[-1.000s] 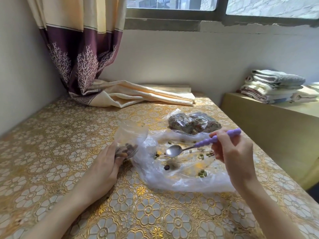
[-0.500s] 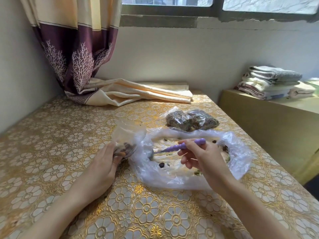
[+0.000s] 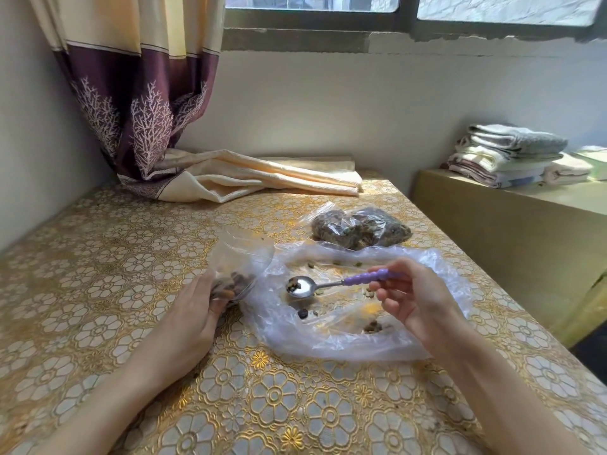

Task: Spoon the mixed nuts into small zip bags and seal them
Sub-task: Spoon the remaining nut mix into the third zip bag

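My left hand (image 3: 193, 310) holds a small clear zip bag (image 3: 241, 261) upright on the table, its mouth open and some nuts at its bottom. My right hand (image 3: 417, 297) pinches the purple handle of a metal spoon (image 3: 302, 286). The spoon's bowl carries a few nuts and hovers over a large clear plastic sheet (image 3: 328, 343), just right of the small bag. A few loose nuts (image 3: 372, 327) lie scattered on the sheet. Two filled bags of nuts (image 3: 361, 228) lie behind the sheet.
The table has a gold floral cloth (image 3: 98, 290). A curtain (image 3: 138, 93) hangs at the back left, its hem and a folded cloth (image 3: 262, 175) lying on the table. A lower yellow cabinet (image 3: 509, 241) with folded towels (image 3: 505, 156) stands to the right.
My right hand dipped the spoon down into the sheet, then drew back to the right and lifted it with a few nuts in the bowl. My left hand kept its hold on the small bag.
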A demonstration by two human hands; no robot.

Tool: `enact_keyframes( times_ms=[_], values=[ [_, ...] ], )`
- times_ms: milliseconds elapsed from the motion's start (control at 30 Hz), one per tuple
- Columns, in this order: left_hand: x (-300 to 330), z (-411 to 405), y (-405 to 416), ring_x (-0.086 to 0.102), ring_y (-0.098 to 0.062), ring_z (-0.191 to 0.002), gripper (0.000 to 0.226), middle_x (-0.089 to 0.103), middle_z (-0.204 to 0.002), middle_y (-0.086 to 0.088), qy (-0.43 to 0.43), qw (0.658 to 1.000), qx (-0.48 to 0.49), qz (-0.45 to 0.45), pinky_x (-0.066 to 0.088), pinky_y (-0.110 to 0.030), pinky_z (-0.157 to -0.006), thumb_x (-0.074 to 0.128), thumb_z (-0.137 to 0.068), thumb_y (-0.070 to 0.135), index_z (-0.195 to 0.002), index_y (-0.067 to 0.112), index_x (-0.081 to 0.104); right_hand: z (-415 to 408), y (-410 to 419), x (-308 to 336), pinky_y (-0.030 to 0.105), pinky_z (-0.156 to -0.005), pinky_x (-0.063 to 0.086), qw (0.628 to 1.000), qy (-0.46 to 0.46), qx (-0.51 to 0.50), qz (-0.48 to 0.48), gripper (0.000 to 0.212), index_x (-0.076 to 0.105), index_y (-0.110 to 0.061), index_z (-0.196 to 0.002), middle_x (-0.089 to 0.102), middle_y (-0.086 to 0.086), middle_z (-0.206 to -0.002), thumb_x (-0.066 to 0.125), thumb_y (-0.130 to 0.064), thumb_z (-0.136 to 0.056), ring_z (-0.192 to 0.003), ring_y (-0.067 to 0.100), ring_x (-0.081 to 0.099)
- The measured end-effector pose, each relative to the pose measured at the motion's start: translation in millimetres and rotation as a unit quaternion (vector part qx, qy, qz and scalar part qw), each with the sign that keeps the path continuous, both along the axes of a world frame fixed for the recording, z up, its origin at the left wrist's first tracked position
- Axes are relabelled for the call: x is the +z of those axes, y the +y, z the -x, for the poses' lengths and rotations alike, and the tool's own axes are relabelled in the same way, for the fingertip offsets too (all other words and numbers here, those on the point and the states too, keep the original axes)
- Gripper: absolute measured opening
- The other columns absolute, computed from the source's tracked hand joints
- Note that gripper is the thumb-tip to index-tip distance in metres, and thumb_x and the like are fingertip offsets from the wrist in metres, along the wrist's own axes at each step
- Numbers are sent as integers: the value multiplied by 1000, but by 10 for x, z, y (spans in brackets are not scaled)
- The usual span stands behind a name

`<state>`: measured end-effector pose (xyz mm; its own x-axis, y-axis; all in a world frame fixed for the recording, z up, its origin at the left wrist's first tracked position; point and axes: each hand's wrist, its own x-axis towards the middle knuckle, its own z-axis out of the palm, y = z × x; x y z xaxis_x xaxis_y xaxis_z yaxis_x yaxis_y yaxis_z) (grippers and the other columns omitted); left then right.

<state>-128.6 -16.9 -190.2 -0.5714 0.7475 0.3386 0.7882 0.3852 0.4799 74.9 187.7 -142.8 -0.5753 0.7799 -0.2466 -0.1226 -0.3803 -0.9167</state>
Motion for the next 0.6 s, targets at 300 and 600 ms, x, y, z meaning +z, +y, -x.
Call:
enact_keyframes(
  times_ms=[300, 600],
  values=[
    [27, -31, -8, 46, -19, -108, 29, 50, -112, 0, 17, 999, -23, -19, 36, -35, -97, 45, -93, 21, -120, 12, 45, -44, -148, 167, 18, -42, 41, 983, 139, -4, -119, 20, 66, 2, -83, 63, 12, -66, 51, -8, -91, -52, 13, 53],
    [37, -57, 13, 44, -18, -113, 40, 49, -120, -4, 26, 999, -29, -16, 33, -32, -101, 48, -92, 22, -130, 10, 40, 65, -434, 128, 21, -54, 49, 947, 156, 103, -261, 25, 65, -6, -102, 70, 7, -78, 55, -20, -84, -68, 17, 64]
  ],
)
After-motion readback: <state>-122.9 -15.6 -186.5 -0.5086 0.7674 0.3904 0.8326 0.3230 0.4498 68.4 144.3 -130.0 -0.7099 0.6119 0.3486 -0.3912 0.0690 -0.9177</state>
